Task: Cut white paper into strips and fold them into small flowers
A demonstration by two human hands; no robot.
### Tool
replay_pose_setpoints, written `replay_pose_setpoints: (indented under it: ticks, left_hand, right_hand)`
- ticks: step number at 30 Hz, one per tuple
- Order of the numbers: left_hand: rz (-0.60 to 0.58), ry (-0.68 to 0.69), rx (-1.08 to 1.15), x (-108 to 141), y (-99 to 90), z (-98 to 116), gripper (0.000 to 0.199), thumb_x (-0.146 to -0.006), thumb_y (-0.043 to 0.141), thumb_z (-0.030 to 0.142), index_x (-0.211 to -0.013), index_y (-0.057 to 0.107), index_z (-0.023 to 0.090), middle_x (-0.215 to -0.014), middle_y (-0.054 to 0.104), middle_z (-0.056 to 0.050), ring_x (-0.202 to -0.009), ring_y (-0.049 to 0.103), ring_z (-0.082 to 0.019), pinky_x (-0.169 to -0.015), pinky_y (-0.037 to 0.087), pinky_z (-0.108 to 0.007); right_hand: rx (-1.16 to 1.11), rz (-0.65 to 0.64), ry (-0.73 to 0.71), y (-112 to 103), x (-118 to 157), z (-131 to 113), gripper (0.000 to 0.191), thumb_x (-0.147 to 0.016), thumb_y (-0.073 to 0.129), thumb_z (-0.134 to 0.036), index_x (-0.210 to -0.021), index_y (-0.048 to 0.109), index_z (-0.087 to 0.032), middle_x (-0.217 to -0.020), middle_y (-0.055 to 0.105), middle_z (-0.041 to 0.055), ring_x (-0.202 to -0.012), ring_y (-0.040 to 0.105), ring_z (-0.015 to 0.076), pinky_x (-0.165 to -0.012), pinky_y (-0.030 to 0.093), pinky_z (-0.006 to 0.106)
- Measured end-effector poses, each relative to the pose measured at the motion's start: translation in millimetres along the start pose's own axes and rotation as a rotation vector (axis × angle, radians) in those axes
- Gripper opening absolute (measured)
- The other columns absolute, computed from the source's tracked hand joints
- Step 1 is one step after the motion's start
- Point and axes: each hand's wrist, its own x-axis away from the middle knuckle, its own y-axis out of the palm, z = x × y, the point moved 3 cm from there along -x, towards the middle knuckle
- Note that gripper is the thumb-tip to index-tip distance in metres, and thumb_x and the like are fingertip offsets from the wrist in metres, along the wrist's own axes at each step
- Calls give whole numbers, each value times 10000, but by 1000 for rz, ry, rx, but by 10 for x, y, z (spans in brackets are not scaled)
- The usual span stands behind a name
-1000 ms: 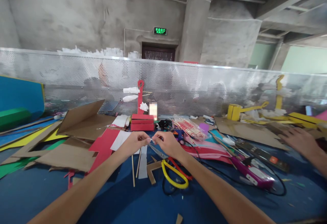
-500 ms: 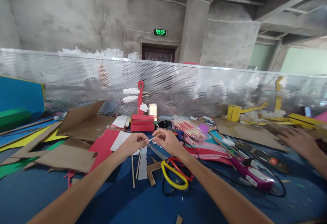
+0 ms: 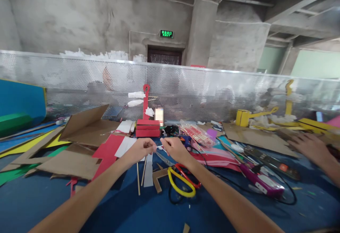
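Between my two hands stretches a small thin white strip [image 3: 160,146]. My left hand [image 3: 145,148] pinches its left end, fingers closed. The fingers of my right hand [image 3: 172,148] are closed on its right end. Just below lie scissors [image 3: 182,187] with yellow and red handles, their blades pointing up toward my hands. Thin wooden sticks [image 3: 138,179] and a pale paper strip [image 3: 148,172] lie below my left hand. Behind my hands stands a red box [image 3: 148,128] with an upright red post [image 3: 146,101] that carries white pieces.
Cardboard [image 3: 71,160] and red card [image 3: 108,151] lie at left. A bag of sticks [image 3: 198,133], a purple device [image 3: 262,183] with a black cable and a dark remote-like object [image 3: 272,162] lie at right. Another person's hand [image 3: 312,149] rests at far right. A perforated metal screen [image 3: 186,87] stands behind.
My right hand has turned slightly and its fingers have closed in more. More of the white strip shows between my hands.
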Motion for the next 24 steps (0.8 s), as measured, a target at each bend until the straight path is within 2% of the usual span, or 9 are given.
replay_pose_setpoints:
  ticks: [3, 5, 9, 14, 20, 24]
  left_hand:
    - [-16, -19, -28, 15, -7, -21, 212, -748, 612, 353, -743, 604, 142, -607, 575, 0, -563, 501, -109, -543, 395, -223]
    - [-25, -25, -41, 21, -14, -43, 208, -761, 596, 350, -753, 605, 143, -610, 575, -2, -569, 503, -112, -542, 394, -223]
    - [-16, -12, -56, 21, -11, -67, 241, -787, 574, 385, -788, 603, 145, -633, 591, -7, -588, 528, -122, -551, 404, -228]
    - [22, -32, -66, 30, 12, -46, 249, -799, 560, 393, -808, 598, 147, -659, 606, -12, -607, 552, -131, -561, 418, -234]
    - [37, 5, -61, 15, 2, -63, 268, -802, 563, 399, -833, 620, 139, -693, 617, -25, -597, 535, -125, -555, 412, -235]
    - [43, 11, -17, -10, 4, -67, 251, -773, 597, 380, -806, 626, 133, -697, 614, -25, -598, 528, -119, -557, 408, -232]
  right_hand:
    - [-76, -46, -56, -7, 13, -70, 266, -907, 506, -339, -748, 629, -165, -672, 654, 3, -635, 589, 124, -610, 390, 218]
    - [-104, -69, -88, -3, 19, -113, 149, -853, 592, -313, -853, 651, -176, -789, 680, 13, -720, 608, 136, -642, 407, 218]
    - [-85, -68, -93, 27, 16, -130, 105, -848, 594, -263, -819, 643, -175, -790, 665, 20, -731, 596, 142, -660, 411, 229]
    - [-38, -6, -113, 48, 2, -95, 29, -825, 602, -194, -809, 614, -173, -808, 631, 22, -748, 560, 141, -671, 399, 231]
    - [32, 16, -118, 58, -21, -37, 93, -861, 572, -203, -790, 624, -171, -806, 635, 20, -756, 560, 136, -703, 379, 235]
    - [51, 0, -85, 56, -28, -6, 222, -903, 504, -223, -746, 647, -160, -735, 649, 18, -694, 566, 128, -654, 363, 230]
